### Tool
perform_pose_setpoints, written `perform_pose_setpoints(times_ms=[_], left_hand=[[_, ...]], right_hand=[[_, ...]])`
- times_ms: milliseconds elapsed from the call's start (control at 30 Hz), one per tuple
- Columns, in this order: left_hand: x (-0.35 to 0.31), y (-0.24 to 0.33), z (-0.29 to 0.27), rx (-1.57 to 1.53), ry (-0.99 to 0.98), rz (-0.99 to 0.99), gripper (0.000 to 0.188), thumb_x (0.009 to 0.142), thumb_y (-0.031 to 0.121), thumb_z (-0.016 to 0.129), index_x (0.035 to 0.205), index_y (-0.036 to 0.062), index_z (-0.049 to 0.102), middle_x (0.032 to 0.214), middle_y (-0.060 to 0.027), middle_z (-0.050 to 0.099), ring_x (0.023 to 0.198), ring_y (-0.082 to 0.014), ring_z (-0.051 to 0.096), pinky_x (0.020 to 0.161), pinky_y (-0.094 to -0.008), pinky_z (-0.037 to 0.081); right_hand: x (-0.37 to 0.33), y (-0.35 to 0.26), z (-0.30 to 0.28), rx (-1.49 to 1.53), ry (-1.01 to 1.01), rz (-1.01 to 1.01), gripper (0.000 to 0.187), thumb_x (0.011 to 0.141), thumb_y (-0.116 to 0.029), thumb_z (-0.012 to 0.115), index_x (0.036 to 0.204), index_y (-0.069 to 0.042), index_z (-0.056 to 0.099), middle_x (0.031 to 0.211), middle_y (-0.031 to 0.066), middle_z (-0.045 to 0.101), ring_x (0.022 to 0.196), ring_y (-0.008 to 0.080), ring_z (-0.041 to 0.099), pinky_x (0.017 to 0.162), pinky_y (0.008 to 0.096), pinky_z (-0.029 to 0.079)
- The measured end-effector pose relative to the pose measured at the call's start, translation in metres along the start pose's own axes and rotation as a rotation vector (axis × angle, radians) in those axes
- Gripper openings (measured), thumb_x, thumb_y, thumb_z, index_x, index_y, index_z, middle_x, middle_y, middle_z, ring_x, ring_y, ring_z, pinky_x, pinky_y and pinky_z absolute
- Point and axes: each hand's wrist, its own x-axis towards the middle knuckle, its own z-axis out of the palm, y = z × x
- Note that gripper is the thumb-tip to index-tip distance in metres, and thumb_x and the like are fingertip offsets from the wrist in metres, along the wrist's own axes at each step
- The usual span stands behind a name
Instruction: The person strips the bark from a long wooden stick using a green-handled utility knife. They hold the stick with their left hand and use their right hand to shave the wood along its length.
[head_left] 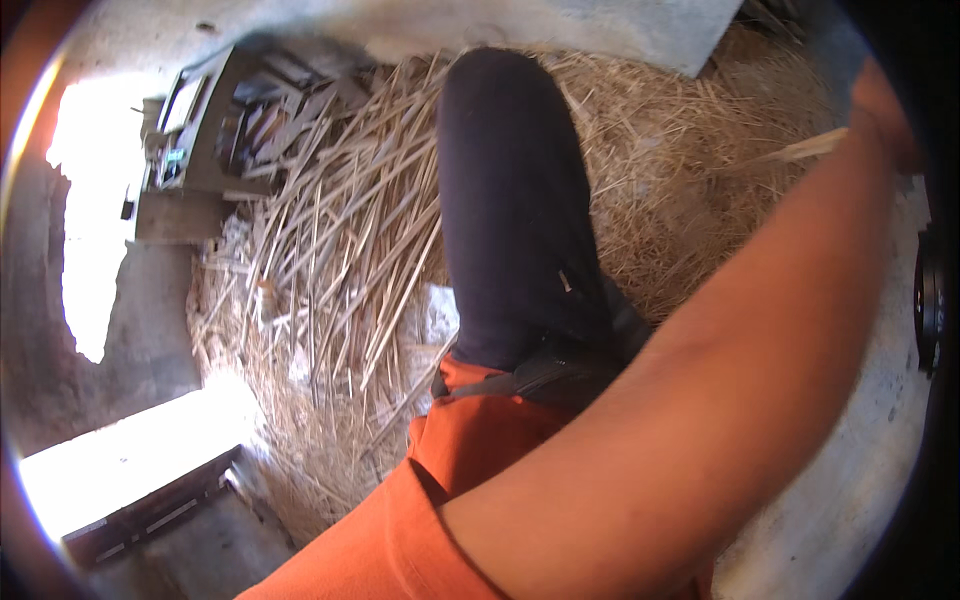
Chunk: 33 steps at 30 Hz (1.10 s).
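Note:
A bare arm below an orange sleeve crosses from the lower left to the upper right, and I read it as my left. My left hand is at the right rim, cut off by the edge of the view, so its fingers cannot be made out. A pale flat stalk lies against or behind the wrist; whether the hand grips it cannot be seen. Nearest to this hand is a litter of dry straw. My right hand does not show.
My bent leg in dark trousers rises in the middle. Left of it lies a heap of long dry stalks, with a wooden cabinet behind. Bright openings show on the left. A black round-edged object sits at the right rim beside a pale surface.

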Motion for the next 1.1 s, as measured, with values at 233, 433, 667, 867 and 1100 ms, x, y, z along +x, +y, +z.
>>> perform_pose_setpoints(times_ms=[233,433,667,867,1100], left_hand=[[0.129,0.001,0.097,-0.083,-0.002,0.029,0.035,0.091,0.026,0.046,0.078,-0.0017,0.063,0.065,-0.0227,0.061,0.058,-0.0364,0.061,0.055,-0.0440,0.049],[0.168,0.019,0.121,-0.094,-0.019,0.062,0.038,0.095,0.024,0.044,0.076,-0.0035,0.062,0.064,-0.0246,0.060,0.056,-0.0383,0.061,0.054,-0.0446,0.050],[0.141,-0.031,0.093,0.097,0.115,0.072,0.019,0.094,0.014,0.044,0.091,0.0008,0.057,0.077,-0.0046,0.059,0.066,-0.0108,0.053,0.055,-0.0249,0.042],[0.062,0.011,-0.002,-0.085,0.064,-0.015,0.051,0.102,0.022,0.033,0.058,-0.0001,0.046,0.048,-0.0031,0.044,0.042,-0.0093,0.041,0.041,-0.0263,0.033],[0.030,-0.007,-0.026,-0.005,0.106,-0.105,0.047,0.100,0.015,0.036,0.057,-0.0007,0.048,0.045,-0.0066,0.049,0.038,-0.0139,0.048,0.038,-0.0275,0.032]], right_hand=[[-0.007,-0.005,-0.002,-0.025,0.014,-0.022,0.060,0.091,-0.066,0.031,0.075,-0.010,0.045,0.058,-0.0016,0.036,0.047,0.0083,0.038,0.041,0.0285,0.034],[-0.014,-0.018,0.010,-0.036,-0.063,-0.019,0.061,0.090,-0.067,0.031,0.069,-0.011,0.044,0.054,-0.0037,0.033,0.045,0.0074,0.036,0.040,0.0288,0.034],[-0.004,0.047,0.035,-0.362,0.169,-0.365,0.078,0.093,-0.062,0.022,0.130,0.002,0.046,0.127,0.0313,0.047,0.128,0.0368,0.039,0.104,0.0450,0.030],[-0.087,0.029,0.059,-0.174,-0.122,-0.177,0.065,0.098,-0.048,0.032,0.061,0.004,0.045,0.050,0.0106,0.039,0.048,0.0204,0.037,0.051,0.0436,0.032],[-0.105,0.022,0.064,-0.319,-0.207,-0.190,0.058,0.097,-0.041,0.037,0.074,0.009,0.056,0.060,0.0275,0.049,0.051,0.0338,0.046,0.057,0.0466,0.038]])
